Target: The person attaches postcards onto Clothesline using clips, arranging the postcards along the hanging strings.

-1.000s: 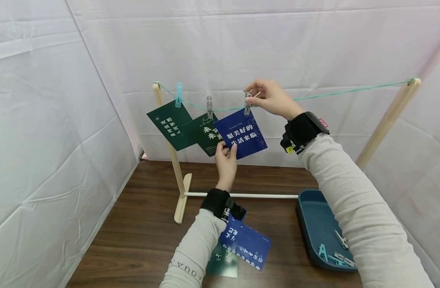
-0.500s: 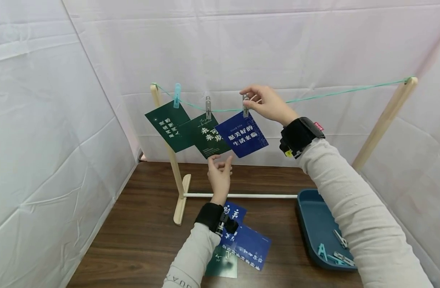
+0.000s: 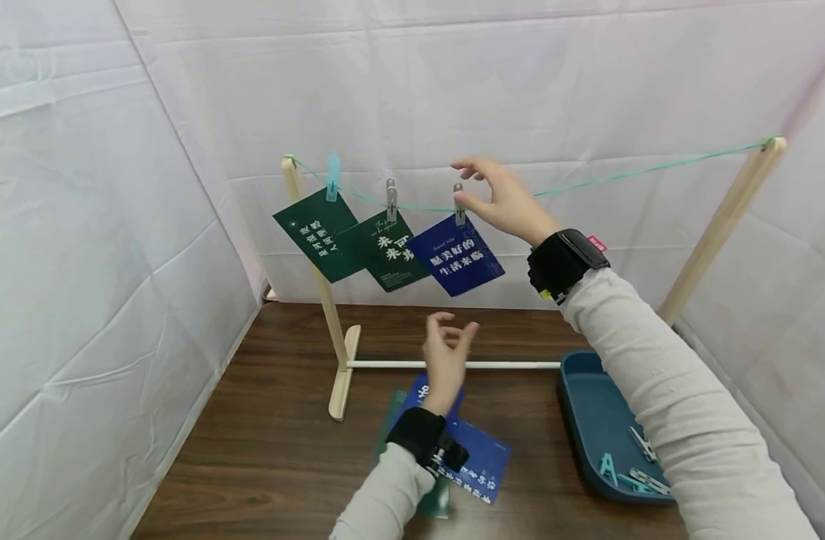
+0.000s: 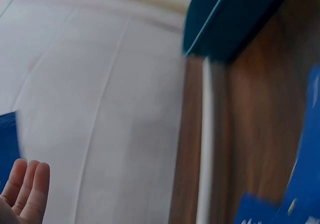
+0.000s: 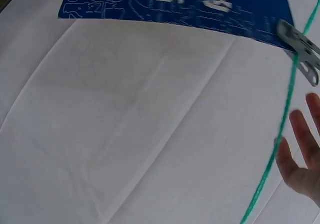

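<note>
A blue printed card (image 3: 456, 259) hangs tilted from the green cord (image 3: 622, 177), held by a grey clothespin (image 3: 460, 214). My right hand (image 3: 510, 201) is beside that clothespin with fingers spread, the thumb close to its top. In the right wrist view the fingers (image 5: 304, 134) stand apart from the clothespin (image 5: 299, 47). Below the card, my left hand (image 3: 446, 366) is in the air, fingers loosely bent and holding nothing. To the left, two dark green cards hang overlapping: one (image 3: 311, 229) under a light blue clothespin (image 3: 333, 178), the other (image 3: 388, 262) under a grey clothespin (image 3: 391, 201).
Wooden posts (image 3: 723, 229) at either side carry the cord, joined low by a white rod (image 3: 520, 365). Blue cards (image 3: 483, 454) and green ones lie on the brown table (image 3: 250, 442), partly behind my left wrist. A dark teal tray (image 3: 591, 390) at right contains several clothespins (image 3: 649, 480).
My left hand has let go of the blue card and moved down. The right fingers have opened off the clothespin, which now hangs slightly lower with the card.
</note>
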Tool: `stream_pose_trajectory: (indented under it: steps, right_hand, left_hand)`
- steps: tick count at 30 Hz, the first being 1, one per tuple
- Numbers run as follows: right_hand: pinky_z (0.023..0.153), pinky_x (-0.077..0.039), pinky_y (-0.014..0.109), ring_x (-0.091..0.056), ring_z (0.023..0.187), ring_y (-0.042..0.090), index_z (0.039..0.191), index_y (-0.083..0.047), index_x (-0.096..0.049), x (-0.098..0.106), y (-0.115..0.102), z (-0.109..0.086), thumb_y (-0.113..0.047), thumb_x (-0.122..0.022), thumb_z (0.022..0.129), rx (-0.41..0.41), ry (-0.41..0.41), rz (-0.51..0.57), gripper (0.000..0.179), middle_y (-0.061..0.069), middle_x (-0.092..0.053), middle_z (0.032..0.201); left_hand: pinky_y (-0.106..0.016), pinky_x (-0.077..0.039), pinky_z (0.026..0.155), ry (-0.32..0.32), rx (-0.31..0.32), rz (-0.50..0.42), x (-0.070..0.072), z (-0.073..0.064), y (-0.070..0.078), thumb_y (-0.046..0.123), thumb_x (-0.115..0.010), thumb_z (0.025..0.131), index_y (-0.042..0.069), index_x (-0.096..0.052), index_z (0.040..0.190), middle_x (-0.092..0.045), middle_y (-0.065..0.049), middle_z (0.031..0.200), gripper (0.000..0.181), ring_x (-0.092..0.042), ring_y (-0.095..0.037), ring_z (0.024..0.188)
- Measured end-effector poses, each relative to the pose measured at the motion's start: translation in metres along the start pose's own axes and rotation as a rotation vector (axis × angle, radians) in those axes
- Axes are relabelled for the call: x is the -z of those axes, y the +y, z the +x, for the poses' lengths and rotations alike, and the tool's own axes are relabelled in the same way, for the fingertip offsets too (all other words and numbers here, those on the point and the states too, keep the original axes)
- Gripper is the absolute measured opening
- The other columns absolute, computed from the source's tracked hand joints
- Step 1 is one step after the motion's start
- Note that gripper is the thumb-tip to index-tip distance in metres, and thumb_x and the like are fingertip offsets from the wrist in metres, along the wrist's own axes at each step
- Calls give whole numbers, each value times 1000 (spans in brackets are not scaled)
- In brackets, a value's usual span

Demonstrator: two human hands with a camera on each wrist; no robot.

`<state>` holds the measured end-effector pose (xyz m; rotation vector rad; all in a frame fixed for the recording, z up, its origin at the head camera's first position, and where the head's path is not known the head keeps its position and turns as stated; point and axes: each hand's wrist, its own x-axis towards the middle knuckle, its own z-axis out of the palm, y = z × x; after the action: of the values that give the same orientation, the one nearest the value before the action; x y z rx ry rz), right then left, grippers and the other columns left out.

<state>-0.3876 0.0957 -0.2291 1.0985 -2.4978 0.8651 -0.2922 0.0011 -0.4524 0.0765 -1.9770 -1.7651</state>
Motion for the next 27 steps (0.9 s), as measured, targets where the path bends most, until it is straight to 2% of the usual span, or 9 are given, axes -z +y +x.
stream_pose_trajectory:
  steps: [5, 9, 11, 13, 16, 19, 22, 24, 27]
  right_hand:
    - [110, -22, 47, -37, 128, 33, 133, -7, -50, 4, -5, -15, -20, -57, 95, 41, 157, -76, 40, 16, -49, 133]
    - [109, -18, 49, -37, 125, 34, 118, -3, -58, 4, -8, -32, -15, -59, 94, 117, 303, -109, 27, 18, -51, 129]
    - [107, -21, 49, -40, 120, 35, 111, 0, -60, 3, -7, -43, -10, -60, 92, 173, 353, -119, 21, 20, -53, 123]
    - [103, -27, 48, -44, 112, 35, 105, 2, -61, 1, -4, -55, -5, -60, 91, 225, 369, -131, 16, 22, -56, 114]
    - [91, -38, 45, -51, 100, 33, 99, 3, -62, -4, 8, -75, -3, -60, 90, 227, 299, -104, 11, 19, -58, 103]
    - [82, -44, 44, -52, 95, 30, 97, -1, -61, -13, 31, -98, -6, -58, 92, 128, 144, -63, 8, 15, -57, 99]
    - [79, -45, 43, -51, 94, 28, 97, -4, -60, -23, 60, -121, -10, -56, 95, 13, 0, -69, 8, 12, -55, 98]
    - [78, -44, 42, -51, 93, 26, 97, -5, -61, -29, 80, -135, -11, -56, 95, -44, -51, -90, 8, 11, -55, 97]
    - [77, -45, 41, -53, 89, 25, 95, -3, -62, -32, 109, -156, -9, -57, 94, -96, -82, -108, 9, 12, -57, 92]
  left_hand:
    - [-17, -47, 60, -199, -74, 44, -39, -32, -2, 30, -69, 87, 11, -49, 114, -68, -10, 83, 38, -64, -16, 70]
    - [-16, -49, 73, -450, -131, 113, -56, -56, -1, 30, -66, 89, 13, -48, 120, -66, -9, 97, 39, -65, -16, 85]
    - [-17, -49, 80, -577, -201, 180, -62, -66, -2, 30, -63, 91, 14, -47, 124, -63, -8, 106, 40, -63, -18, 95]
    - [-18, -48, 86, -668, -298, 255, -66, -76, -2, 30, -60, 93, 14, -46, 128, -61, -6, 113, 41, -62, -17, 103]
    - [-17, -46, 89, -742, -413, 335, -73, -86, -2, 31, -58, 94, 15, -47, 129, -61, -4, 118, 40, -60, -15, 108]
    - [-15, -45, 89, -787, -481, 389, -82, -91, -5, 32, -57, 94, 17, -48, 130, -61, -2, 119, 40, -60, -12, 109]
    - [-16, -45, 91, -842, -524, 468, -90, -95, -10, 35, -57, 94, 18, -50, 131, -59, 0, 124, 41, -58, -10, 112]
    - [-18, -45, 92, -877, -549, 534, -95, -97, -15, 37, -58, 93, 20, -52, 130, -58, 2, 126, 41, -57, -10, 114]
    - [-22, -44, 95, -912, -577, 621, -104, -101, -24, 41, -59, 91, 23, -56, 127, -59, 5, 124, 40, -56, -11, 114]
